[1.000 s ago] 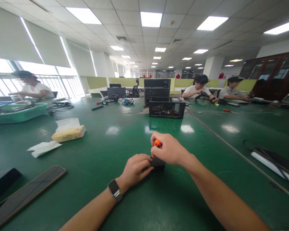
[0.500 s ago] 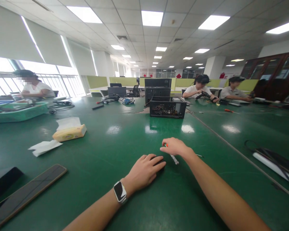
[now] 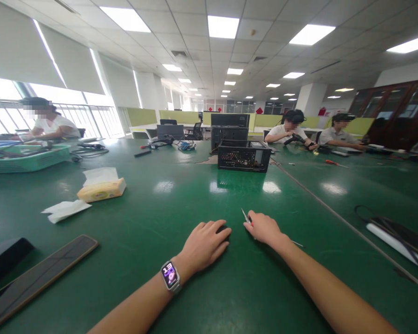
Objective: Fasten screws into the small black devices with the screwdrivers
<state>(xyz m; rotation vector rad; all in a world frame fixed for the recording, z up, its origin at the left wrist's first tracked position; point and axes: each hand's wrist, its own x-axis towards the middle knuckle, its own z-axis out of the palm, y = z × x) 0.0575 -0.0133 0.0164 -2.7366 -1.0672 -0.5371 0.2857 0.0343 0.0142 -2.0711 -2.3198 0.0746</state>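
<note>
My left hand [image 3: 205,243], with a smartwatch on the wrist, lies palm down on the green table [image 3: 153,218], its fingers cupped over a small black object [image 3: 223,228] that is mostly hidden. Just to its right, my right hand [image 3: 264,228] rests on the table with its fingers closed around a small screwdriver [image 3: 245,216]. The tool's thin metal shaft sticks out past the fingers towards the far side, and a bit of orange handle shows under them.
A tissue box [image 3: 101,189] and loose tissue [image 3: 65,209] lie left. A phone [image 3: 38,278] lies near left. A black computer case [image 3: 244,156] stands ahead. Cables and a white bar [image 3: 397,239] lie right. Three other people sit at the table's far ends.
My right hand lifted the screwdriver off the black object and lowered it to the table on the right. My left hand flattened over the black object.
</note>
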